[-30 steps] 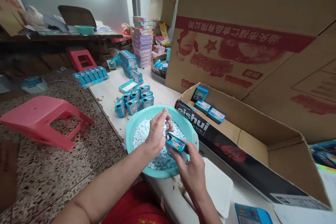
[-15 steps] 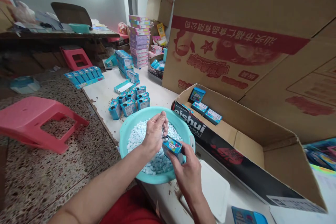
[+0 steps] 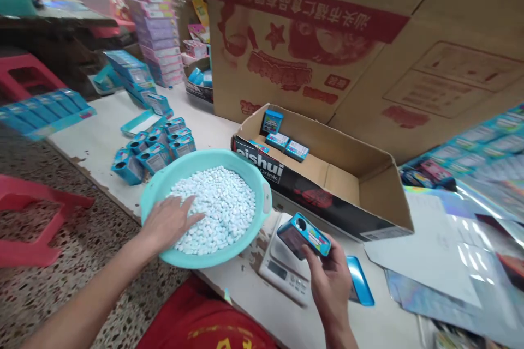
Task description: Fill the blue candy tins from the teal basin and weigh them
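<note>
A teal basin (image 3: pixel 264 196) holds a heap of small pale candies (image 3: pixel 216 202). My left hand (image 3: pixel 170 222) rests at the heap's left side, fingers spread, with nothing visible in it. In my right hand (image 3: pixel 327 270) is a blue tin (image 3: pixel 305 234) with a round opening in its top, tilted above a white digital scale (image 3: pixel 284 278). Left of the basin stand several similar tins (image 3: pixel 153 158) with open holes. A blue lid-like piece (image 3: pixel 361 282) lies on the table right of my right hand.
A long open carton (image 3: pixel 319 196) with several blue tins stands behind the basin, before a large cardboard box (image 3: pixel 286 60). Papers (image 3: pixel 421 245) lie at the right. Stacked boxes (image 3: pixel 158 32) rise at the back left, and a red stool (image 3: pixel 33 218) stands on the floor.
My left hand has opened and moved from the tin down to the candies. My right hand has carried the tin right, over the scale. The view has turned right.
</note>
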Motion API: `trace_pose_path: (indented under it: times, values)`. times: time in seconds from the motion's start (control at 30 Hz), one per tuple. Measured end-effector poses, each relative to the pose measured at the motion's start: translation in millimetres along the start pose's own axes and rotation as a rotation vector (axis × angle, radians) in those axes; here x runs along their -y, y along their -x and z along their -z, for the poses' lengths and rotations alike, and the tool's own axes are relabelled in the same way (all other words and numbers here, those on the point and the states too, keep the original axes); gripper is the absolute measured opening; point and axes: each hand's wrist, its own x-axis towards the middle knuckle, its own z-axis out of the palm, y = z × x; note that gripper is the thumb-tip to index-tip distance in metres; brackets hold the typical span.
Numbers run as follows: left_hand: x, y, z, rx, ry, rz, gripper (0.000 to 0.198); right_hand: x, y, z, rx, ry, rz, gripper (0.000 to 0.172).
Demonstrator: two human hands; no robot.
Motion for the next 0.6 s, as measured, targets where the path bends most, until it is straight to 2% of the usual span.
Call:
trace_pose_path:
  times: [0.07, 0.17, 0.23, 0.33, 0.4, 0.5, 0.6]
  values:
    - [-6.9, 2.6, -4.0, 0.1, -0.156, 0.045, 0.06, -20.6, -2.6, 7.1, -0.025, 0.047, -0.036, 0.049]
    - [-29.4, 3.8, -4.8, 0.161, -0.176, 0.053, 0.064, -39.8, -2.4, 9.3, -0.053, 0.097, -0.022, 0.05]
    - [-41.3, 4.0, -6.6, 0.188, -0.172, 0.027, 0.071, -43.6, 1.8, 9.6, -0.076, 0.118, 0.03, 0.055]
    - [-46.8, 4.3, -12.1, 0.23, -0.175, -0.046, 0.076, -40.2, 11.3, 16.9, -0.123, 0.142, 0.165, 0.061]
    - [-45.7, 4.0, -15.4, 0.245, -0.189, -0.078, 0.073, -35.7, 15.8, 28.1, -0.22, 0.199, 0.309, 0.058]
    - [-45.0, 2.5, -17.7, 0.258, -0.196, -0.118, 0.066, -30.9, 16.1, 50.0, -0.436, 0.389, 0.526, 0.052]
    - [-48.0, 1.1, -17.5, 0.288, -0.178, -0.163, 0.055, -33.0, 12.9, 69.1, -0.549, 0.525, 0.546, 0.044]
